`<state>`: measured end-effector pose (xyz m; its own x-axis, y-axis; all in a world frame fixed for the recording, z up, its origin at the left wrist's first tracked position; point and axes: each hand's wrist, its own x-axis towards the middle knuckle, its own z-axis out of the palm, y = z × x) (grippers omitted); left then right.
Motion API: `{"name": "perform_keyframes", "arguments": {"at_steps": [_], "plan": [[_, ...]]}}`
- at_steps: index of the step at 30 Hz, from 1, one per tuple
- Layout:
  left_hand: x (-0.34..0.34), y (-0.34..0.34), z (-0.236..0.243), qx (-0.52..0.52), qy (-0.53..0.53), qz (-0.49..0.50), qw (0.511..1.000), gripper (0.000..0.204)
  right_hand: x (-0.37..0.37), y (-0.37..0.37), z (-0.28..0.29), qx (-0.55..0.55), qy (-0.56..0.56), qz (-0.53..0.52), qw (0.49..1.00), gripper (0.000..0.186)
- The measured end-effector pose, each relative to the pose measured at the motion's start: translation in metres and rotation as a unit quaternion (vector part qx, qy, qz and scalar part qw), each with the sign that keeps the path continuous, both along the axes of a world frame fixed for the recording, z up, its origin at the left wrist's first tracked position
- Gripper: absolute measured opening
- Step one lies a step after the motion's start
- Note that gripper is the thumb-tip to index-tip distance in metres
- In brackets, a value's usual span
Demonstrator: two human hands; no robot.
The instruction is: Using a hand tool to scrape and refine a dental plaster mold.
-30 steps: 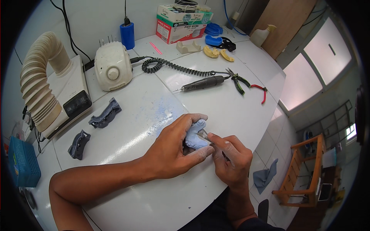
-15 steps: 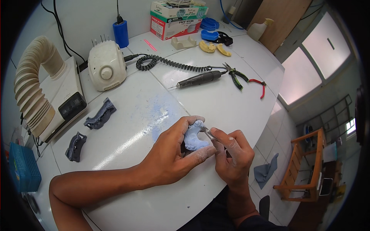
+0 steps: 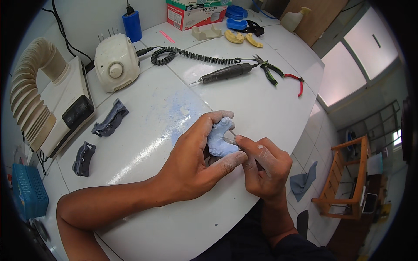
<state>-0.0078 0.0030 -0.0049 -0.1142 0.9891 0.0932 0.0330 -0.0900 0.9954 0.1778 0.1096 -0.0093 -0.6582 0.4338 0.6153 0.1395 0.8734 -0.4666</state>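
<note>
My left hand (image 3: 191, 165) is wrapped round a light blue dental cast (image 3: 219, 140), its horseshoe arch facing right. My right hand (image 3: 267, 169) grips a thin metal hand tool (image 3: 232, 140), whose end lies in the inner curve of the cast; most of the handle is hidden by my fingers. Pale powder coats the fingers of both hands. Blue powder (image 3: 178, 113) is scattered on the white worktop (image 3: 174, 224) beyond them. Two dark grey moulded pieces (image 3: 109, 122) (image 3: 84, 158) lie left of my left hand.
Further back are a micromotor unit (image 3: 116, 65) with a handpiece (image 3: 223, 74), pliers (image 3: 272, 69), cutters (image 3: 298, 82), yellow casts (image 3: 235, 37) and boxes (image 3: 196, 17). A hose extractor (image 3: 30, 100) and basket (image 3: 30, 195) stand left; a wooden stand (image 3: 337, 200) is beyond the right edge.
The whole view has shifted, so the worktop and both hands appear higher. The tool in my right hand has moved from the cast's upper end, half a second ago, into its inner curve.
</note>
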Motion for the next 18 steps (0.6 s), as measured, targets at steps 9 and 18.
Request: {"name": "perform_keyframes", "arguments": {"at_steps": [9,18], "plan": [[-0.0005,0.0003,-0.0045,0.019,0.017,0.002,1.0,0.069,0.0014,0.0004,0.0006,-0.014,0.004,0.007,1.0,0.047],[-0.0021,-0.0018,0.0,0.004,0.001,-0.008,1.0,0.067,-0.0006,0.0016,-0.0054,-0.003,0.009,0.001,1.0,0.047]]}}
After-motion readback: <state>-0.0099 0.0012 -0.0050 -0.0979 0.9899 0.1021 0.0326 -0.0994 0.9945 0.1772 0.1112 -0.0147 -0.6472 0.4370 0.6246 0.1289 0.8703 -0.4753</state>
